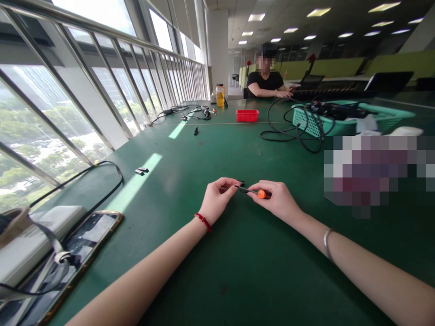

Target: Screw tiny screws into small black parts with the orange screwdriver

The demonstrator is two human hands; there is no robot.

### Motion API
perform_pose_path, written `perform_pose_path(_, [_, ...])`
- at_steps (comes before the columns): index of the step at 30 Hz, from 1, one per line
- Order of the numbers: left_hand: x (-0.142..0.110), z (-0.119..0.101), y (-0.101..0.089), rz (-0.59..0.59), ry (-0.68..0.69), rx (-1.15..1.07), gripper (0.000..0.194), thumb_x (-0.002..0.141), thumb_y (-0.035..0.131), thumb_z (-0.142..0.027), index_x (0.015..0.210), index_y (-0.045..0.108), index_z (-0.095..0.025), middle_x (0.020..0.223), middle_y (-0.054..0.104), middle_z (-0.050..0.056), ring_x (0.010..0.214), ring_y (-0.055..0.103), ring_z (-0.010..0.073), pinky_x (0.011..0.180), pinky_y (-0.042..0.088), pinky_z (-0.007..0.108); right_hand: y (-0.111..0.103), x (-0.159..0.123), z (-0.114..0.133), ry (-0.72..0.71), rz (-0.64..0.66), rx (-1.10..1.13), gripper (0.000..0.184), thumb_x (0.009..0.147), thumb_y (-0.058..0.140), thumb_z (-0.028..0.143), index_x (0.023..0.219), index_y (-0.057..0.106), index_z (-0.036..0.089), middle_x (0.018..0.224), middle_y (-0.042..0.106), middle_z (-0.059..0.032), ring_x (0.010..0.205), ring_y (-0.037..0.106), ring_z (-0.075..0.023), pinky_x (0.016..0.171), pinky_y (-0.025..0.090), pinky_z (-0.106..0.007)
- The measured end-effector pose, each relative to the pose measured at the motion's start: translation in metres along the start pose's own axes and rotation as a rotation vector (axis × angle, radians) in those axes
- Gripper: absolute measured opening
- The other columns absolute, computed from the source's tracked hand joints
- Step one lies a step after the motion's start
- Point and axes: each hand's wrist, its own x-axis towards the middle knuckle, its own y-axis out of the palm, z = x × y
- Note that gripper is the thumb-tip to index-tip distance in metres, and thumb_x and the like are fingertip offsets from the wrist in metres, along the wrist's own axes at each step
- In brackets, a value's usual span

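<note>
My left hand point(220, 192), with a red bracelet at the wrist, pinches a small black part point(242, 184) just above the green table point(217, 262). My right hand point(277, 198) is closed on a small screwdriver point(261, 194) with an orange and black handle. Its thin dark shaft points left and meets the fingertips of my left hand. Fingers cover much of the black part, so its exact kind does not show. Two small black pieces point(142, 171) lie to the left on the table.
At left are a phone point(98, 228), a white box point(41, 240) and a looped cable. Farther back stand a red bin point(247, 116), a jar point(220, 96) and a green basket point(309, 122) with black cables. A person point(267, 85) sits across the table. A railing runs along the left.
</note>
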Motion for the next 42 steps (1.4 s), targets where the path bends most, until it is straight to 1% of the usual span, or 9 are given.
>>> perform_pose_path(3, [-0.001, -0.002, 0.003, 0.016, -0.038, -0.010, 0.015, 0.077, 0.062, -0.025, 0.082, 0.068, -0.013, 0.088, 0.072, 0.006, 0.072, 0.063, 0.0140, 0.066, 0.049, 0.025, 0.000, 0.000, 0.002, -0.018, -0.017, 0.019, 0.012, 0.077, 0.062, 0.026, 0.079, 0.070, 0.019, 0.074, 0.067, -0.0033, 0.063, 0.059, -0.0149, 0.059, 0.044, -0.027])
perform_pose_path(6, [-0.001, -0.003, 0.004, 0.030, -0.047, 0.002, 0.013, 0.078, 0.061, -0.023, 0.082, 0.069, -0.013, 0.090, 0.072, 0.007, 0.072, 0.063, 0.0143, 0.067, 0.049, 0.025, 0.000, -0.001, 0.001, -0.029, -0.041, 0.032, 0.011, 0.076, 0.062, 0.025, 0.078, 0.070, 0.018, 0.074, 0.067, -0.0033, 0.063, 0.059, -0.0144, 0.060, 0.044, -0.027])
perform_pose_path(14, [-0.003, -0.007, 0.002, 0.045, -0.074, -0.001, 0.018, 0.076, 0.063, -0.027, 0.083, 0.069, -0.011, 0.087, 0.072, 0.007, 0.067, 0.059, 0.0126, 0.062, 0.045, 0.023, 0.001, -0.002, -0.001, -0.032, -0.071, 0.041, 0.011, 0.076, 0.061, 0.026, 0.076, 0.069, 0.018, 0.072, 0.067, -0.0030, 0.062, 0.058, -0.0137, 0.059, 0.043, -0.026])
perform_pose_path(25, [-0.004, -0.008, 0.004, 0.074, -0.074, -0.014, 0.019, 0.075, 0.063, -0.028, 0.082, 0.068, -0.011, 0.077, 0.068, 0.005, 0.063, 0.056, 0.0111, 0.058, 0.042, 0.021, 0.000, -0.001, 0.000, -0.045, -0.077, 0.061, 0.010, 0.076, 0.061, 0.025, 0.076, 0.068, 0.017, 0.072, 0.067, -0.0025, 0.063, 0.059, -0.0134, 0.060, 0.045, -0.025])
perform_pose_path(31, [-0.004, -0.006, 0.004, 0.049, -0.048, 0.023, 0.017, 0.075, 0.062, -0.027, 0.080, 0.067, -0.011, 0.073, 0.066, 0.003, 0.060, 0.055, 0.0102, 0.056, 0.042, 0.021, 0.000, -0.001, 0.000, -0.036, -0.082, 0.066, 0.009, 0.076, 0.062, 0.024, 0.075, 0.068, 0.017, 0.071, 0.067, -0.0021, 0.063, 0.059, -0.0135, 0.060, 0.045, -0.026])
perform_pose_path(34, [-0.004, -0.006, 0.005, 0.039, -0.006, 0.073, 0.015, 0.076, 0.061, -0.026, 0.080, 0.066, -0.012, 0.072, 0.066, 0.003, 0.062, 0.056, 0.0110, 0.057, 0.044, 0.022, 0.000, -0.001, -0.001, -0.028, -0.075, 0.077, 0.009, 0.076, 0.061, 0.024, 0.075, 0.067, 0.017, 0.073, 0.068, -0.0023, 0.065, 0.060, -0.0136, 0.061, 0.045, -0.026])
perform_pose_path(36, [-0.006, -0.007, 0.004, 0.024, 0.055, 0.146, 0.013, 0.077, 0.059, -0.023, 0.081, 0.067, -0.013, 0.074, 0.066, 0.003, 0.065, 0.058, 0.0120, 0.061, 0.046, 0.023, 0.000, -0.001, -0.002, -0.024, -0.073, 0.075, 0.009, 0.076, 0.062, 0.024, 0.076, 0.067, 0.017, 0.074, 0.068, -0.0022, 0.065, 0.060, -0.0137, 0.062, 0.045, -0.026])
perform_pose_path(40, [-0.010, -0.010, 0.003, -0.021, 0.277, 0.418, 0.010, 0.076, 0.058, -0.016, 0.078, 0.068, -0.017, 0.079, 0.067, 0.002, 0.076, 0.060, 0.0147, 0.071, 0.047, 0.027, 0.001, -0.001, -0.003, -0.017, -0.068, 0.070, 0.009, 0.076, 0.061, 0.025, 0.076, 0.067, 0.017, 0.073, 0.067, -0.0022, 0.064, 0.059, -0.0137, 0.060, 0.045, -0.026])
perform_pose_path(42, [-0.011, -0.010, 0.002, -0.035, 0.384, 0.557, 0.010, 0.076, 0.059, -0.015, 0.077, 0.068, -0.019, 0.079, 0.067, 0.001, 0.077, 0.058, 0.0157, 0.072, 0.047, 0.029, 0.002, -0.001, -0.004, -0.024, -0.070, 0.070, 0.010, 0.076, 0.061, 0.025, 0.076, 0.067, 0.017, 0.072, 0.067, -0.0023, 0.064, 0.059, -0.0138, 0.060, 0.045, -0.026])
